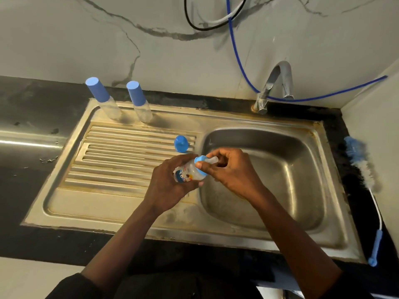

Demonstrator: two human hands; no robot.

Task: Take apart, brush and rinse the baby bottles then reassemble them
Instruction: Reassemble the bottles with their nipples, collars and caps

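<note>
Counter [26, 190]: we log a dark counter running along the left of the steel sink and behind it.
Capped bottles: we count two clear baby bottles with tall blue caps, the first capped bottle [103, 100] and the second capped bottle [139, 102]. Both stand side by side at the back of the drainboard, close to the wall.
Drainboard [112, 160]: we note ribbed steel, stained, left of the basin.
Loose cap [181, 143]: we record one blue cap lying on the drainboard near the basin edge, apart from any bottle.
Left hand [170, 186]: we see its fingers wrapped round the body of the held bottle, from below.
Held bottle [190, 171]: we list a small clear bottle with a printed label, tilted with its top toward the right. It is held above the seam between drainboard and basin.
Collar [199, 159]: we see a blue ring at the bottle's neck, with a clear teat [212, 160] sticking out of it.
Right hand [233, 169]: we see thumb and fingers pinched narrowly on the collar and teat.
Basin [280, 169]: we note a steel bowl.
Tap [274, 83]: we note a chrome spout behind the basin.
Hose [237, 57]: we note a thin blue line across the wall.
Bottle brush [367, 171]: we record it lying on the counter right of the sink, bristles away from us, blue handle nearest.
</note>
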